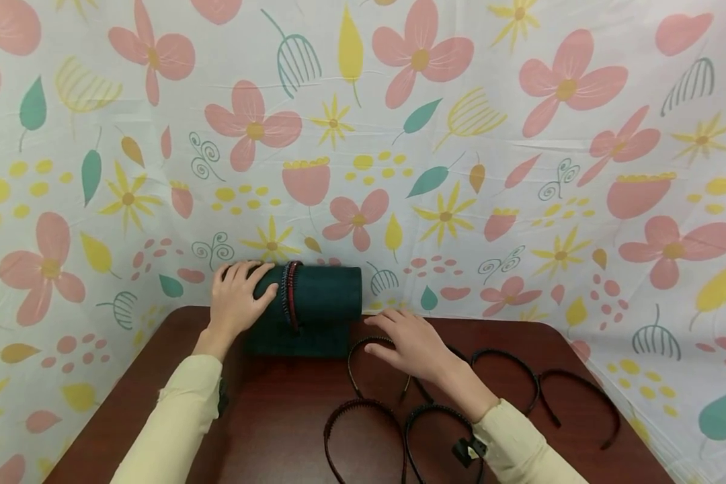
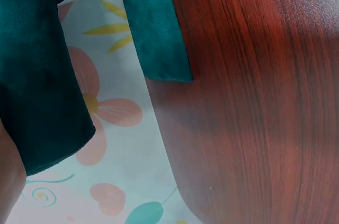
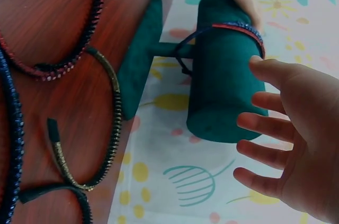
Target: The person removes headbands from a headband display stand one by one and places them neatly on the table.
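A dark green velvet headband stand (image 1: 329,296), a thick roll on a flat base, is at the table's back edge. Two headbands, one blue and one red (image 1: 292,296), loop around its roll side by side. My left hand (image 1: 237,292) holds the roll's left end, fingers over the top and thumb toward the front; in the left wrist view only an edge of this hand (image 2: 8,173) shows. My right hand (image 3: 304,128) is held off the roll's right end, fingers spread and holding nothing. Below it a gold-and-black headband (image 3: 116,102) lies on the table.
More headbands lie on the dark red wooden table (image 1: 278,417): a dark reddish one (image 1: 363,403) and a dark one (image 1: 438,409) in front, two black ones (image 1: 508,355) at right. A flower-patterned cloth (image 1: 363,134) hangs right behind the table.
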Available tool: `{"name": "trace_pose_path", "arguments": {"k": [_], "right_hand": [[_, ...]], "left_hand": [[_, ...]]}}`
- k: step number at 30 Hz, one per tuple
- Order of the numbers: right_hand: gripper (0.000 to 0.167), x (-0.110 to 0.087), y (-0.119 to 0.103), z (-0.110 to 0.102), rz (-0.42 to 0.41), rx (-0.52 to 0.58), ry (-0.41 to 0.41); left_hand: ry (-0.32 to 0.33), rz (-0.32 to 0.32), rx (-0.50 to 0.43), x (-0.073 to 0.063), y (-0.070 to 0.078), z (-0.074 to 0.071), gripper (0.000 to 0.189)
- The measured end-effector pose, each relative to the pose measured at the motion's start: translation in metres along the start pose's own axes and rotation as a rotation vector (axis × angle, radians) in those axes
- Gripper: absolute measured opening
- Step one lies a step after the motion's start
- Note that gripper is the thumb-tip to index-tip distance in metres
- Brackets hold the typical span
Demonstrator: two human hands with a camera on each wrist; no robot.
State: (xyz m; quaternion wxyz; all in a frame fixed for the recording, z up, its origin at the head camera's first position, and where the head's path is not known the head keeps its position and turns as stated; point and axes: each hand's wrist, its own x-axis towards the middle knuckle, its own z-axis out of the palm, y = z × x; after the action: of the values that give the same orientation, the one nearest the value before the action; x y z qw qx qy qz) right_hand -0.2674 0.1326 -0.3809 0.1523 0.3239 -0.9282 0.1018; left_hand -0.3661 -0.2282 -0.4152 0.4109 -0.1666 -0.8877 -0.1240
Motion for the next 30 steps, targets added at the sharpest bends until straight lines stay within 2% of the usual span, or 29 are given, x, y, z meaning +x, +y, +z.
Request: {"name": "trace_pose_path", "arguments": {"k": [8,16,23,30], "right_hand": [[0.045,0.017,-0.005,-0.002,-0.021,0.014,0.03],[0.045,0.036,-0.009,-0.003,-0.019,0.012,0.02],[0.043,0.049,-0.012,-0.008,-0.045,0.005,0.032],[0.041,0.065,-0.017,-0.011,-0.036,0.007,0.057]], "left_hand": [[-0.023,-0.006,0.002,0.003,0.0,-0.004,0.048],[0.014,0.01,0.008,0.004,-0.002,-0.003,0.048],[-0.03,-0.007,0.0,0.0,0.001,-0.002,0.048],[-0.02,-0.009,-0.005,0.001,0.002,-0.003,0.048]]}}
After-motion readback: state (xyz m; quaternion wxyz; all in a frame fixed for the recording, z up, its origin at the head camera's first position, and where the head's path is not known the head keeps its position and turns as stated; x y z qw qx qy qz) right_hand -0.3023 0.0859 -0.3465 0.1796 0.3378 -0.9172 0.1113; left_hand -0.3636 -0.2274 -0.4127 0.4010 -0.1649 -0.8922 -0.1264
